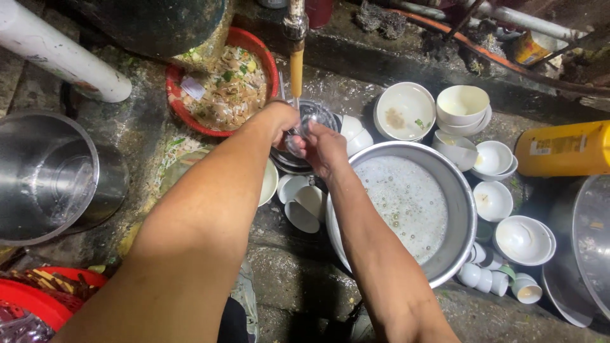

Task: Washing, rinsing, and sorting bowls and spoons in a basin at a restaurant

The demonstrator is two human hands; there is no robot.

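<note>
Head view looks down on two bare arms reaching over wet concrete floor point(292, 279) toward a tap point(296, 38). The tap serves as the landmark: it hangs at the top centre, with a yellow spout end pointing down. Just below it, both hands meet around a small clear glass point(298, 136). The left hand point(279, 121) curls its fingers point(293, 130) around the glass from the left side, and the right hand point(325, 149) closes on it from the right, so the glass is gripped between them. Under the hands, still below the tap, sits a steel bowl point(318, 114) on a stack of dishes.

Left of the tap lies a red basin point(254, 47) full of food scraps. Farther left and lower stands an empty steel pot point(51, 178), and above it a white pipe point(57, 54) crosses the corner. Below and right of the tap is a large steel basin point(460, 209) holding foamy water; the right forearm passes along its left rim. Between the arms, below the tap, a few white cups point(302, 203) lie on their sides. Right of the tap, white bowls point(464, 105) are piled in small stacks, some with food remains, and more bowls and small cups spread downward past the foamy basin. Far right of the tap lies a yellow bottle point(562, 149) on its side.
</note>
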